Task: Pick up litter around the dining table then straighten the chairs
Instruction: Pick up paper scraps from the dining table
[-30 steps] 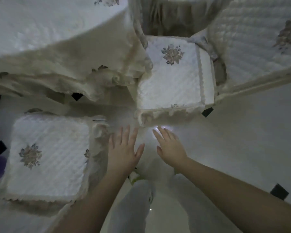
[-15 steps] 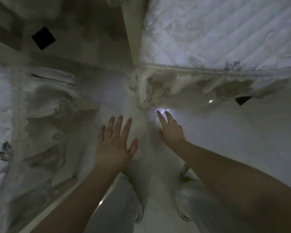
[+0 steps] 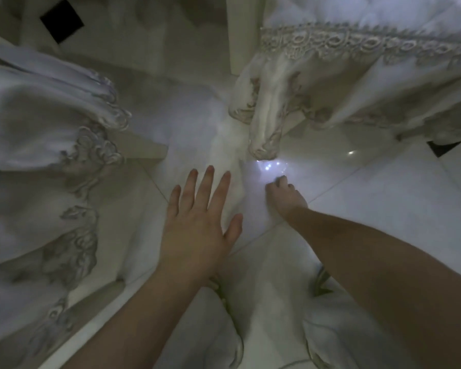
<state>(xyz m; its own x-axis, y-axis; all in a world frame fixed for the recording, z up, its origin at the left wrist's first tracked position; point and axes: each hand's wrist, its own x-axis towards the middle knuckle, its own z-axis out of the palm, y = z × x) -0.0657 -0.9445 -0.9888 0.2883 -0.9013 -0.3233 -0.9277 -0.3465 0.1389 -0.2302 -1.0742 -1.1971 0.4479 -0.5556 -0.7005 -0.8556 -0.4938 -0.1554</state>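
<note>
Left chair cover [image 3: 45, 161]: frilled pale cloth with embroidered edges, blurred and cut off by the left edge; the chair under it is hidden.
Dark tile inset [image 3: 61, 20]: a black diamond in the floor at top left, partly cut off by the top edge.
Floor [image 3: 383, 198]: glossy white tiles with thin joints; dim light makes detail hard to read.
Left hand [image 3: 197, 225]: flat and palm down over the floor, fingers spread apart, holding nothing.
Litter [image 3: 270, 166]: a small clear, shiny scrap on the floor just below the hanging corner of the right cover; glare hides its shape, so what it is cannot be told.
Right hand [image 3: 285, 198]: reaching down to the scrap, fingers curled together; the tips are at its near edge, but whether they pinch it cannot be told.
Right chair cover [image 3: 357, 83]: quilted cloth with lace trim, cut off at top and right; its hanging corner crowds the scrap.
Writing: none readable.
</note>
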